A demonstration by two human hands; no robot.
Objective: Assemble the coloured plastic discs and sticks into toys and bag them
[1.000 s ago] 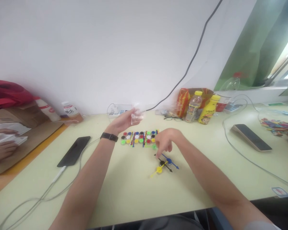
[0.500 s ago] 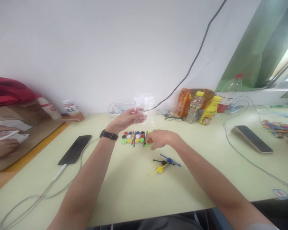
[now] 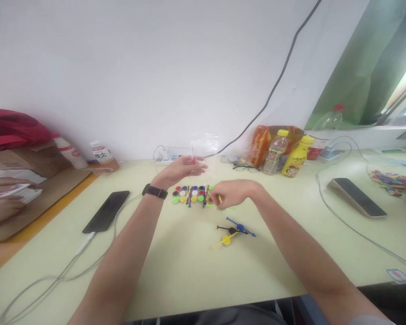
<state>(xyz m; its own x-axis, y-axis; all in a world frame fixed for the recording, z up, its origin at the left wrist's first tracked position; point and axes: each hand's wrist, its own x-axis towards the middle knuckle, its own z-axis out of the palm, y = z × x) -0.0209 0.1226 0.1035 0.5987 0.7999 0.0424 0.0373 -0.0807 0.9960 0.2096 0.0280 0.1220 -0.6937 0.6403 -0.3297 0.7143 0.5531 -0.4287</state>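
Comparing head view with a second ago: right hand (image 3: 232,194) has been moved from loose pins (image 3: 235,230) to the right end of the coloured grid (image 3: 191,195) | it is pinched shut on a green piece (image 3: 220,206) there, pickup judged begun | left hand (image 3: 186,169) is clamped on clear bag (image 3: 205,143), raised just behind the grid.

pale-green table (image 3: 189,280) | landmark: coloured caps (image 3: 189,195) | black phone (image 3: 104,211) left of caps | pin tops (image 3: 235,230) nearer, right | bottles (image 3: 284,153) beyond, right
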